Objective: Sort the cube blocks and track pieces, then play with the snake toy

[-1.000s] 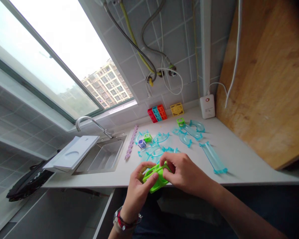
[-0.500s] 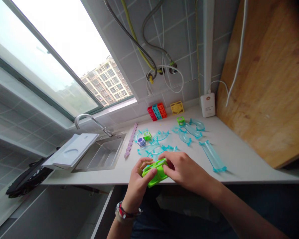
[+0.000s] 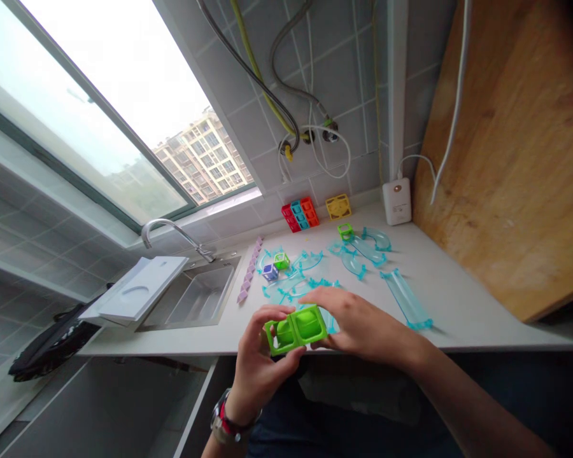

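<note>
**Over the white counter's [image 3: 458,321] near edge, both hands steady a bright green plastic block with two square cells [image 3: 296,330]**

Head view, with clock hours read around the block: the left hand [image 3: 261,357], at eight o'clock, pinches the left end, fingers along the upper edge and thumb on the lower. At three o'clock the right hand [image 3: 360,321] wraps the right end; its fingertips behind are hidden. The step in hand looks like turning and inspecting the block. As I judge it, the next move calls for one hand to bear the weight while the other shifts its hold.

Curved translucent blue plastic tracks [image 3: 368,250] spread from eleven o'clock round to two. A purple-framed plastic cube [image 3: 270,272] sits at eleven, a small open green plastic cube [image 3: 345,231] at one, and a straight translucent blue plastic track [image 3: 405,298] between two and three.

Against half a second ago, the block has rolled so its cells face the camera, and the left thumb has slid from its front to the lower edge. The loose pieces lie as before.
</note>
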Demonstrator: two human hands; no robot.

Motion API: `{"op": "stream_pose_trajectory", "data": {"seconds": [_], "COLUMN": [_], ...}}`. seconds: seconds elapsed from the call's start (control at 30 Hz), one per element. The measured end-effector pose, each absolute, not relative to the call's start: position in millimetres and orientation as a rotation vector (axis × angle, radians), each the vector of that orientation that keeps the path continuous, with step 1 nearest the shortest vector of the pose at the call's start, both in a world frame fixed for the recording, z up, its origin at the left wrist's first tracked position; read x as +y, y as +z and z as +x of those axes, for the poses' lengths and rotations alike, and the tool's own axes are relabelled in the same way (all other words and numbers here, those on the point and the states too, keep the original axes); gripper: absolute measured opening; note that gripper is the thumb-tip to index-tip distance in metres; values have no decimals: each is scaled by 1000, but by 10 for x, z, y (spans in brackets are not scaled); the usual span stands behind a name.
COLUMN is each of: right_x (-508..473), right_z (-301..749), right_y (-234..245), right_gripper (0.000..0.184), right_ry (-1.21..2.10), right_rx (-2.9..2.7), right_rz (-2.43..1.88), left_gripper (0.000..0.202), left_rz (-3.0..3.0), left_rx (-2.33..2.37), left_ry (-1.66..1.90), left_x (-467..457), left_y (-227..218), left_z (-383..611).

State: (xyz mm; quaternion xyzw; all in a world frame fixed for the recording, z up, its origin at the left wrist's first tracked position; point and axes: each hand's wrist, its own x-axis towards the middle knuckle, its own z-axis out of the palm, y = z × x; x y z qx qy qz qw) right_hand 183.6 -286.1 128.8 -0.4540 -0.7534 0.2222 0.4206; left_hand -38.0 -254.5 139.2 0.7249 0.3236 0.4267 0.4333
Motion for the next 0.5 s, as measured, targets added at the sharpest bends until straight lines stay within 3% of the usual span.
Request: {"op": "stream_pose_trajectory", "data": {"seconds": [0.13, 0.5], "right_x": [-2874, -2905], "right_z": [1869, 1848], "right_y": [1356, 1362], "right_gripper": [33, 27], "right_ry": [635, 610], "right_rx": [-1915, -1942], "right_rz": [-1040, -1059], "left_gripper": [46, 49], "left_rz": [1899, 1832], "left_rx": [713, 787], "left_ry": [1070, 1041], "left_x": [-2628, -2673], "left_y": [1468, 1510], "left_z": [-375, -374]}}
